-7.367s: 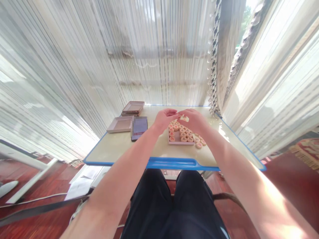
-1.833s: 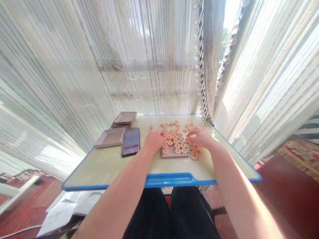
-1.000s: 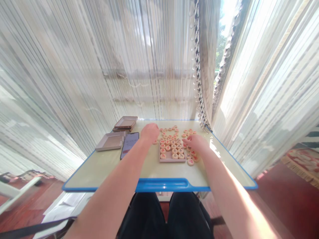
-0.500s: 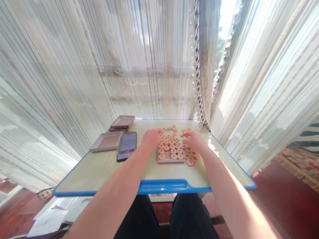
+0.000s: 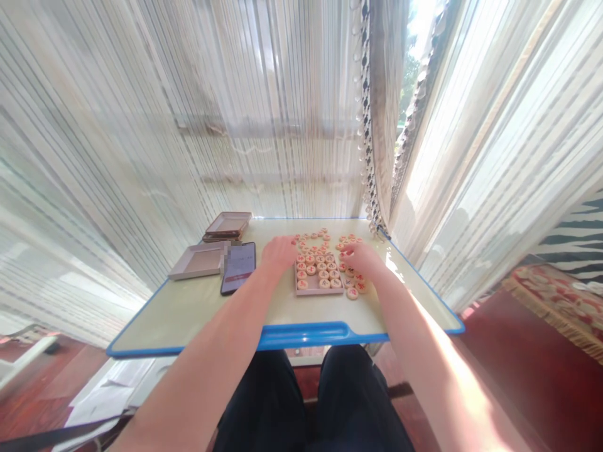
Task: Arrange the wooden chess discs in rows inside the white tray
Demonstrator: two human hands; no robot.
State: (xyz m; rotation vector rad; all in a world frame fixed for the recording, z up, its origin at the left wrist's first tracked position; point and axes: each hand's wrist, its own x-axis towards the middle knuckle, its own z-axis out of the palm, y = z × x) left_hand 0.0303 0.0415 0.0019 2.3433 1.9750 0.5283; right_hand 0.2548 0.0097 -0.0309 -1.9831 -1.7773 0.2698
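Note:
A shallow square tray (image 5: 319, 291) lies on the pale tabletop, holding rows of round xiangqi pieces (image 5: 323, 275) with red or dark characters, and its lower middle shows a gap. At the tray's far left corner is my left hand (image 5: 279, 251), knuckles up; its fingertips point right toward loose pieces and are mostly hidden. To the right of the tray, my right hand (image 5: 362, 258) hovers low over a scatter of loose xiangqi pieces (image 5: 360, 287). Its fingers are curved, with the thumb apart from the forefinger, close to the pieces; I see nothing held between them.
More loose pieces (image 5: 315, 236) lie beyond the tray. On the left are a phone (image 5: 239, 267), an open shallow box lid (image 5: 195, 262) and stacked trays (image 5: 229, 223). A blue rim (image 5: 304, 333) edges the table, and string curtains (image 5: 282, 125) hang behind it.
The view has shifted a little, so the table sits slightly higher and further left. Both hands stay near the same places, with slight finger movement on the right. The tray looks unchanged.

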